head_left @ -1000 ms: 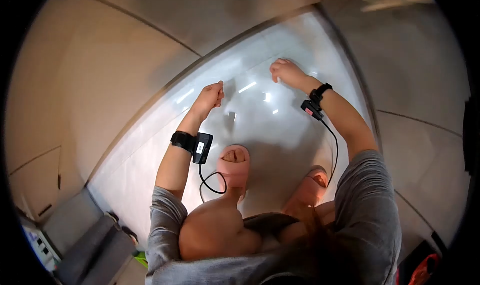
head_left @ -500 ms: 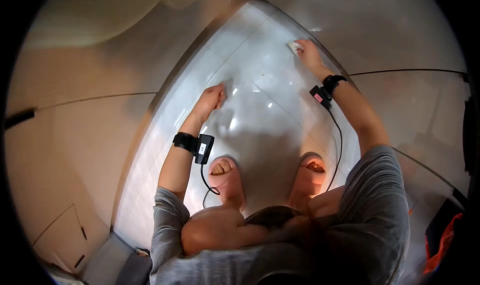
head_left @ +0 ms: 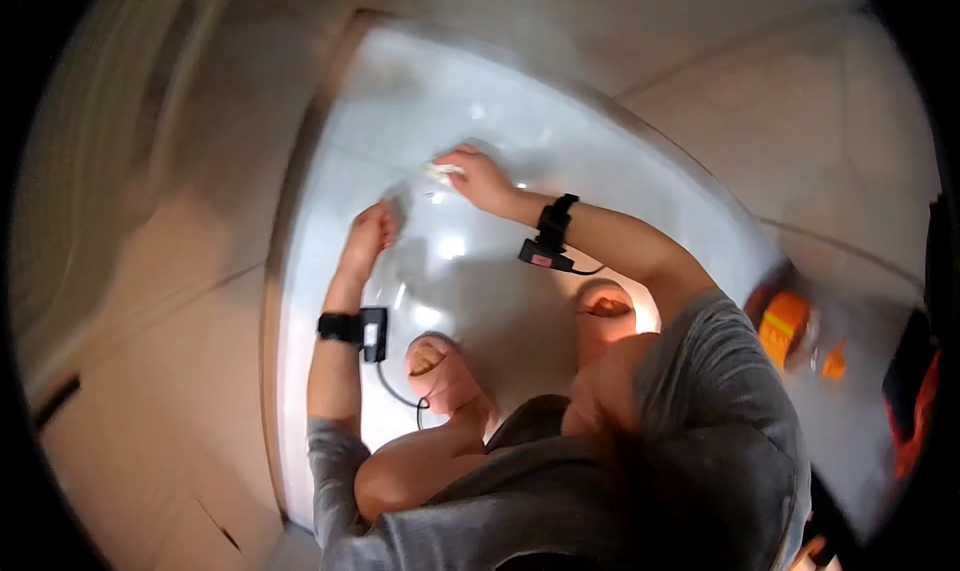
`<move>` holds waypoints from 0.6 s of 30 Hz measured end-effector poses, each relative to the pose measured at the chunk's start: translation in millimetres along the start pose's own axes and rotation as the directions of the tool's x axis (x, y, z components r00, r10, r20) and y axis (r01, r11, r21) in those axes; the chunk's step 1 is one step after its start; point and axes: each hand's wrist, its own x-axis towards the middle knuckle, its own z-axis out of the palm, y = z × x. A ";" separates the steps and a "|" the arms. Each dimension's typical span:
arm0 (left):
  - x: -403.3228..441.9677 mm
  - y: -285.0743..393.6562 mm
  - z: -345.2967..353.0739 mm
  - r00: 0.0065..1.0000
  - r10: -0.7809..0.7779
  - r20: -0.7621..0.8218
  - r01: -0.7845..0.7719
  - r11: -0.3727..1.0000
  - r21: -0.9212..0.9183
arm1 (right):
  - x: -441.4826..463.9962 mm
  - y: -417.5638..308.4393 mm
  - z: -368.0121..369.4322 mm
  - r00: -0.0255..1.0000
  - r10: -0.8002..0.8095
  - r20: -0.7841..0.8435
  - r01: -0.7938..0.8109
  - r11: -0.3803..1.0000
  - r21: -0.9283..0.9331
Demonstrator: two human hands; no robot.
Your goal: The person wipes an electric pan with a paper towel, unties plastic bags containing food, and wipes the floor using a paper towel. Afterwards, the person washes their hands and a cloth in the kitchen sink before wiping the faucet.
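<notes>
My right hand presses a small white wad of tissue against the shiny pale tiled floor, left of the middle. Its fingers are closed round the wad, and blur softens the edges. Lower and to the left, my left hand is curled into a fist just above the floor. Whatever may be inside that fist is hidden. Each wrist carries a black strap with a small cabled box.
Two pink slippers stand on the floor beneath me. Cabinet fronts rise along the left, with more panels at upper right. An orange-labelled container stands at right, near a red item.
My right hand has swept left and slightly down with the tissue, coming nearer my left hand. My left hand stays a fist. The view has turned, bringing the orange-labelled container into sight.
</notes>
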 end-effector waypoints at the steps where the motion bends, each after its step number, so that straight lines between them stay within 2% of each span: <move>1: 1.2 -2.1 0.5 1.000 0.005 0.028 -0.005 1.000 -0.020 | -8.3 0.9 -13.0 0.999 0.007 -0.041 -0.004 0.998 0.067; 4: 2.6 -3.6 2.4 0.994 0.035 0.108 -0.029 0.998 -0.048 | -39.2 2.1 -48.6 0.977 0.132 -0.167 -0.131 0.991 0.019; 5: 2.3 2.8 7.2 0.990 0.051 0.133 -0.046 0.998 -0.039 | -51.7 6.5 -61.7 0.954 0.179 -0.238 -0.162 0.982 0.093; 6: -1.5 5.8 7.2 0.992 0.061 0.111 -0.057 0.997 -0.044 | -58.5 7.5 -76.6 0.955 0.165 -0.246 -0.150 0.985 0.081; 8: 0.2 3.0 7.0 0.990 0.065 0.129 -0.059 0.997 -0.049 | -88.6 8.6 -105.3 0.826 0.384 -0.413 -0.321 0.922 0.214; 9: -0.5 6.6 10.0 0.988 0.082 0.129 -0.078 0.996 -0.035 | -104.6 8.4 -125.9 0.761 0.390 -0.519 -0.384 0.915 0.125; 10: -0.5 8.6 12.0 0.987 0.099 0.126 -0.096 0.995 -0.032 | -117.9 9.5 -149.1 0.693 0.378 -0.614 -0.454 0.890 0.036; 12: -1.0 9.2 15.6 0.977 0.136 0.167 -0.133 0.991 -0.031 | -147.1 28.0 -192.3 0.564 0.363 -0.742 -0.509 0.860 0.035; 14: -3.4 15.0 22.0 0.975 0.140 0.173 -0.139 0.990 -0.019 | -176.5 66.0 -233.6 0.441 0.157 -0.884 -0.600 0.783 -0.161; 15: -2.8 14.5 21.9 0.972 0.148 0.181 -0.146 0.989 -0.025 | -175.2 69.6 -245.6 0.439 0.145 -0.887 -0.599 0.783 -0.169; 17: -1.8 13.6 23.3 0.968 0.155 0.195 -0.162 0.987 0.019 | -176.4 83.3 -257.0 0.489 0.099 -0.867 -0.685 0.658 -0.312; 18: -0.5 11.3 22.2 0.968 0.156 0.197 -0.162 0.987 0.011 | -163.0 87.2 -254.1 0.519 0.066 -0.852 -0.644 0.685 -0.340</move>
